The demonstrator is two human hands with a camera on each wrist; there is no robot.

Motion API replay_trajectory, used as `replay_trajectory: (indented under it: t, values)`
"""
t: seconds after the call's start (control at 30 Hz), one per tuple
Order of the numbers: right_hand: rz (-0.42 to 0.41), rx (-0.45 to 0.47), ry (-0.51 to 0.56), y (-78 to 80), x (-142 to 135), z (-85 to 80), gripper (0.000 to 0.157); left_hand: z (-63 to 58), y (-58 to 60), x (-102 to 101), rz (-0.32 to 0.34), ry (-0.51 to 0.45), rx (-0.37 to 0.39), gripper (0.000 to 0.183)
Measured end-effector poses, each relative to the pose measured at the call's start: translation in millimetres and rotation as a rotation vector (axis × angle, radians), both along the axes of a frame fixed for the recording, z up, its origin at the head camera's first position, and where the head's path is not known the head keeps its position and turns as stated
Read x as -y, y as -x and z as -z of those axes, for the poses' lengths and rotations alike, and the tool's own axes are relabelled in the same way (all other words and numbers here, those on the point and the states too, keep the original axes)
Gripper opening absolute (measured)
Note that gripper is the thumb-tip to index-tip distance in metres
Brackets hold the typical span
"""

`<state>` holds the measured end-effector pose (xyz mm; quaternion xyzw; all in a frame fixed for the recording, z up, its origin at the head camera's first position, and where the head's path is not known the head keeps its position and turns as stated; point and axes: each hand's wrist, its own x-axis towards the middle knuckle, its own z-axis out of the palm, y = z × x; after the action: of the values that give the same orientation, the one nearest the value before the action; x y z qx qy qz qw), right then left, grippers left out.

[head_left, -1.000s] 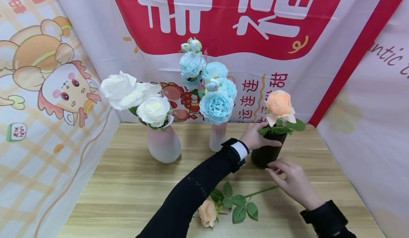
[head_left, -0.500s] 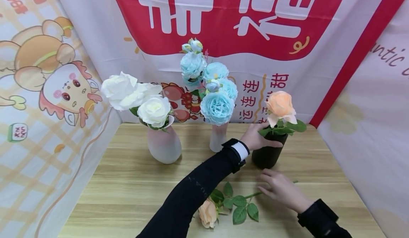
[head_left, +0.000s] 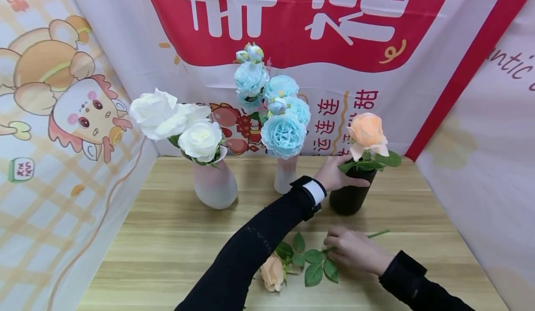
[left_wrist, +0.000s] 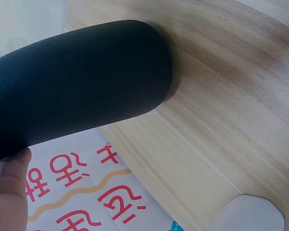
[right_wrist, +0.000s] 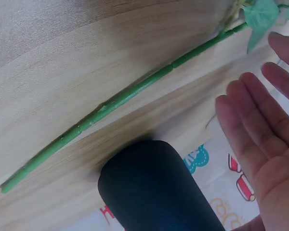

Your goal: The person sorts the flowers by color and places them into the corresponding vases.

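Observation:
A black vase stands at the right with a peach rose upright in it. My left hand grips this vase near its top, thumb across the front; in the left wrist view its fingertips lie against the dark side. A second peach rose lies on the table, its leaves toward my right hand. That right hand is over its green stem. In the right wrist view the fingers are loosely extended beside the stem and leaves, holding nothing.
A pink-white vase with white roses stands at the left. Between it and the black vase is a slim vase with blue flowers. Printed cloth walls in the wooden table at the back and sides.
My right hand has moved from near the foot of the black vase down and left, over the lying rose's stem toward its leaves. The left hand keeps its grip on the vase.

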<state>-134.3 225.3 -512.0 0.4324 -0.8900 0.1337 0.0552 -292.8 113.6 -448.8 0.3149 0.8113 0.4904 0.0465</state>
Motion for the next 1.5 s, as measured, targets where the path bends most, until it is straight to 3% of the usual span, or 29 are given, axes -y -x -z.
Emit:
replay_trajectory:
  t: [0.33,0.57,0.97,1.23,1.5]
  values:
    - [0.017,0.039,-0.154,-0.5,11,9.7,0.008,-2.7,-1.4,2,-0.014,0.029,-0.014,0.079]
    - [0.012,-0.032,-0.210,-0.1,12,17.9,0.017,-2.5,-3.6,2,-0.019,0.024,0.015,0.077]
    - [-0.021,-0.047,-0.267,2.8,15,21.8,0.022,-4.3,-4.9,2,-0.028,0.031,0.022,0.079]
    - [0.028,-0.036,-0.196,-0.2,9,22.8,0.024,-1.3,-3.5,-2,0.001,-0.007,0.014,0.079]
    - [0.064,0.017,-0.095,-2.4,3,9.9,0.024,-1.8,-2.2,1,-0.017,0.013,-0.001,0.079]
